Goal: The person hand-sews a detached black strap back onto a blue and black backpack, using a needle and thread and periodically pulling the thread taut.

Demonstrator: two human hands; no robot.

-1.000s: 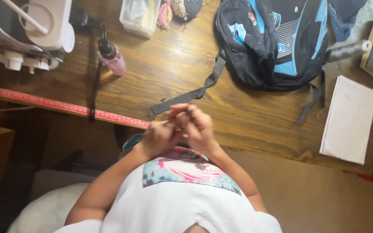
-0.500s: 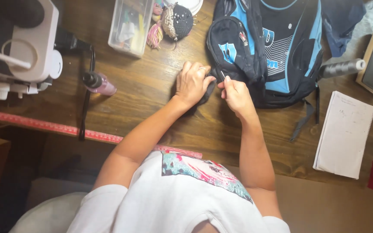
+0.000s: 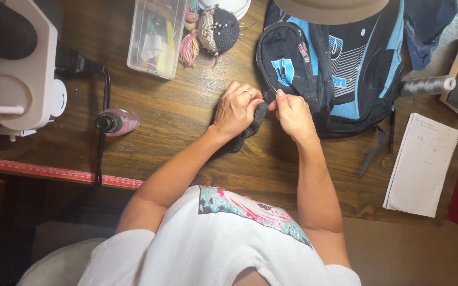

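Two hands are closed on one dark strap (image 3: 252,126), which runs off the lower corner of the black-and-blue backpack (image 3: 335,69) and lies across the wooden desk (image 3: 176,114). The strap is pressed down and gripped by the left hand (image 3: 235,108), a ring showing on one finger. A pinch is made at the strap's upper end by the right hand (image 3: 292,112), thumb and forefinger drawn together as if on something very fine; whether a needle or thread is held there cannot be told.

A judgement on risk: if a needle is pinched there, a fingertip of the left hand, set just beside the pinch, could be pricked, and the strap could be pulled askew by the backpack's weight.

Farther out, a round pincushion (image 3: 217,29) and a clear plastic box (image 3: 155,36) are seen near the top edge, a small pink bottle (image 3: 117,122) to the left, a grey thread cone (image 3: 426,86) and a white notepad (image 3: 422,164) to the right.
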